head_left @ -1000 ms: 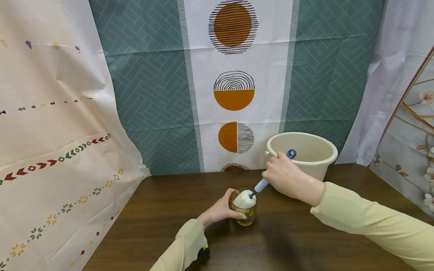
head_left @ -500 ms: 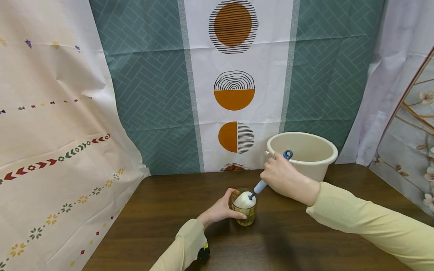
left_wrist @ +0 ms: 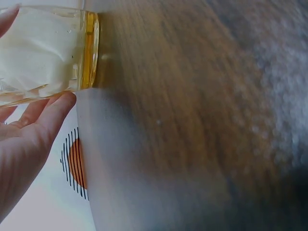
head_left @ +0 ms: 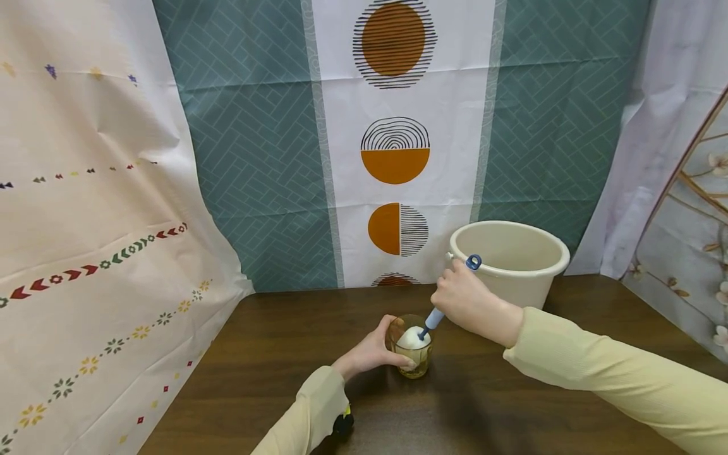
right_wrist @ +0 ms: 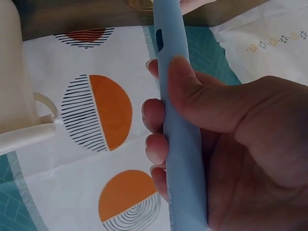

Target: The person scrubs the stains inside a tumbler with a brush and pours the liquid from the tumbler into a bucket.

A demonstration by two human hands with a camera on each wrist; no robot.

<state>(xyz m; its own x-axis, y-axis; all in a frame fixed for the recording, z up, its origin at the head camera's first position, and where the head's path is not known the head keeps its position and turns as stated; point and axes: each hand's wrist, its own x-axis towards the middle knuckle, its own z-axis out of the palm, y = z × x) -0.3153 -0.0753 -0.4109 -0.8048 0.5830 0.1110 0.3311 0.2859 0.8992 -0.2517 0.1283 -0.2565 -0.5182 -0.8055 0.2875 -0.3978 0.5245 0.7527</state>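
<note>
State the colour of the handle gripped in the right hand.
Light blue; the handle shows best, close up, in the right wrist view.

Reads bright in head view, softly shadowed on near table point(head_left: 472, 404); blurs in left-wrist view, dims in right-wrist.

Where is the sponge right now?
In the head view, low and just right of centre, the sponge is inside the glass that the left hand holds, at the lower end of the handle that the right hand grips.
</note>
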